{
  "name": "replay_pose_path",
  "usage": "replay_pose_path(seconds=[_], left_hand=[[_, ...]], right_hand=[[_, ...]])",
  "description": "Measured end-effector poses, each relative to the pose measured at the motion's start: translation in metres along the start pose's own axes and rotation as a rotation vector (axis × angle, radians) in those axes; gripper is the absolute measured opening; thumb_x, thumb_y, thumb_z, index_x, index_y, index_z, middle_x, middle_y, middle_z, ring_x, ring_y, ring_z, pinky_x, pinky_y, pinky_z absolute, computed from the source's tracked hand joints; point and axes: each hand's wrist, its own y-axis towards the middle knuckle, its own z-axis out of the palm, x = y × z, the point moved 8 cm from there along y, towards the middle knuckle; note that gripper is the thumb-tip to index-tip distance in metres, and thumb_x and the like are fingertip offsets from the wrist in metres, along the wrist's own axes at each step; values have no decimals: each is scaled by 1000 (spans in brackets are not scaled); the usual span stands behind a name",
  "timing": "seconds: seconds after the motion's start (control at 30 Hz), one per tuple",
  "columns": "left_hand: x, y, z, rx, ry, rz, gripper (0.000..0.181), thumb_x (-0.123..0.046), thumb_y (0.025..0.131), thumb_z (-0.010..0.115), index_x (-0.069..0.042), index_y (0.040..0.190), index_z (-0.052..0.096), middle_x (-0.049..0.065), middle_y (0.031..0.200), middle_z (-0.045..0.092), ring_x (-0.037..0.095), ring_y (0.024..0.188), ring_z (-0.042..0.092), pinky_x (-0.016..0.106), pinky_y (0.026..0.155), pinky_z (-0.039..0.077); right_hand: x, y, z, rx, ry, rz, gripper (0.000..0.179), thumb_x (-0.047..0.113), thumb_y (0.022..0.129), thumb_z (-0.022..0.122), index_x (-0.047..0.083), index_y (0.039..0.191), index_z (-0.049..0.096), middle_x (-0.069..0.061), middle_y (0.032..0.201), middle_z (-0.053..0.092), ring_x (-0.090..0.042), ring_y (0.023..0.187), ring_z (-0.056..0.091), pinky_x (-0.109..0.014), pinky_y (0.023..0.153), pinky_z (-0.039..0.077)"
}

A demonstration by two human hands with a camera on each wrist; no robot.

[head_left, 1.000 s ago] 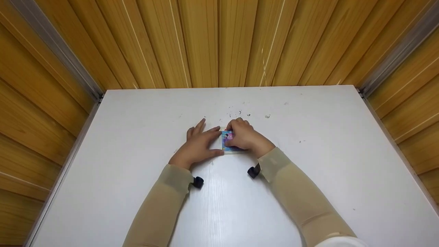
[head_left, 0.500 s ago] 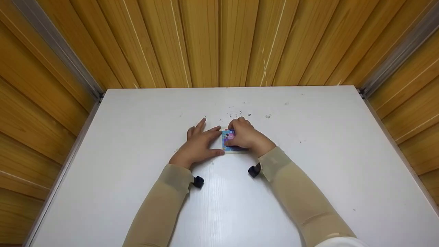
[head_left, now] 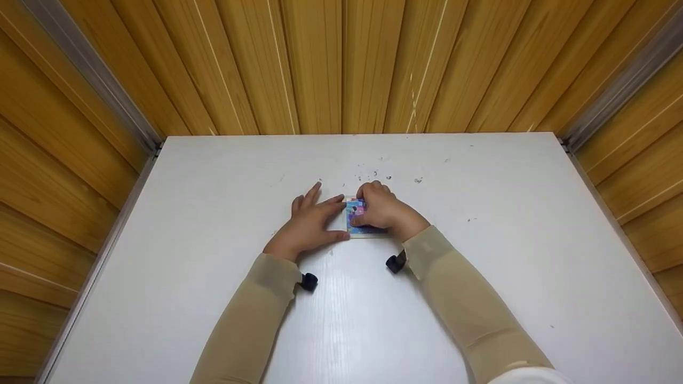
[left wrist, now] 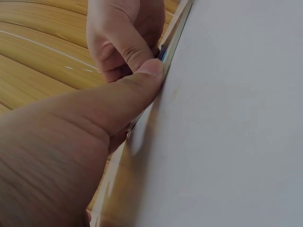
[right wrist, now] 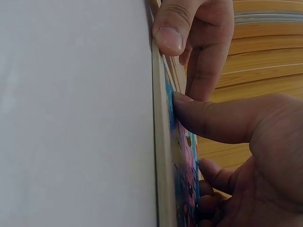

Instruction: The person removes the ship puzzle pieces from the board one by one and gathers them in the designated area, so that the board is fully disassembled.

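A small flat picture board point(head_left: 368, 230) with a bright blue, purple and pink print in a pale frame lies on the white table. My left hand point(head_left: 307, 226) spans its left side with fingers spread, the thumb at the near corner and the index finger at the far one. In the right wrist view, the left thumb point(right wrist: 170, 38) presses on the frame's edge. My right hand point(head_left: 381, 208) grips across the print with curled fingers, its thumb point(right wrist: 194, 111) on the printed face. That hand hides the board's right part. In the left wrist view, the board point(left wrist: 168, 61) shows only edge-on.
The white table point(head_left: 480, 288) has small dark marks point(head_left: 388, 177) beyond the hands. Wood-patterned panels point(head_left: 320, 69) enclose its back and sides. A black wrist camera point(head_left: 308, 281) sits on the left cuff, another black camera point(head_left: 395, 264) on the right. A white round edge point(head_left: 528, 376) shows at bottom right.
My right hand has shifted slightly right and away from me over the print, showing a little more of the pink part. My left hand stays at the board's left edge.
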Motion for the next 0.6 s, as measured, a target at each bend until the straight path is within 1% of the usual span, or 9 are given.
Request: replay_pose_path(seconds=[0.13, 0.23, 0.3, 0.37, 0.47, 0.53, 0.6], left_hand=[[1, 0, 0, -2, -3, -4, 84, -59, 97, 85, -24, 168, 57, -7, 182, 43, 34, 181, -6, 69, 142, 2], [2, 0, 1, 2, -9, -12, 85, -60, 97, 84, -25, 169, 56, -7, 183, 42, 33, 181, -7, 69, 142, 1], [2, 0, 2, 4, -11, -13, 85, -60, 97, 84, -25, 169, 56, -7, 183, 42, 33, 181, -7, 69, 142, 1], [2, 0, 2, 4, -8, -13, 85, -61, 98, 83, -25, 170, 55, -8, 183, 42, 32, 181, -7, 69, 142, 2], [1, 0, 1, -4, -4, -4, 85, -59, 97, 84, -25, 169, 56, -7, 182, 44, 34, 181, -6, 70, 142, 3], [1, 0, 1, -6, -3, -2, 85, -59, 97, 85, -25, 169, 56, -7, 182, 45, 34, 181, -6, 70, 141, 3], [1, 0, 0, -4, -6, -2, 85, -58, 97, 85, -25, 169, 56, -7, 182, 45, 35, 181, -6, 71, 141, 3]], right_hand=[[0, 0, 0, -5, 8, -17, 68, 35, 90, 93, 3, 139, 58, -22, 144, 56, -42, 135, 50, -59, 126, 43], [-3, 0, 0, -19, 32, -35, 74, 36, 90, 93, 3, 146, 57, -21, 147, 57, -42, 139, 51, -59, 127, 43], [-5, -1, 0, -34, 57, -52, 74, 35, 94, 91, 2, 151, 57, -21, 149, 58, -42, 142, 52, -58, 129, 43], [-8, -2, -1, -58, 94, -71, 66, 31, 101, 84, 1, 154, 59, -22, 149, 60, -41, 142, 54, -57, 129, 44], [-12, -2, -4, -101, 160, -80, 45, 21, 110, 69, 1, 151, 66, -21, 147, 64, -39, 140, 59, -56, 129, 46], [-14, -2, -5, -139, 188, -77, 37, 14, 113, 62, 2, 146, 71, -20, 145, 67, -37, 138, 63, -56, 128, 48], [-16, -2, -7, -171, 203, -66, 33, 10, 113, 60, 4, 142, 75, -19, 143, 69, -37, 136, 65, -55, 126, 50]])
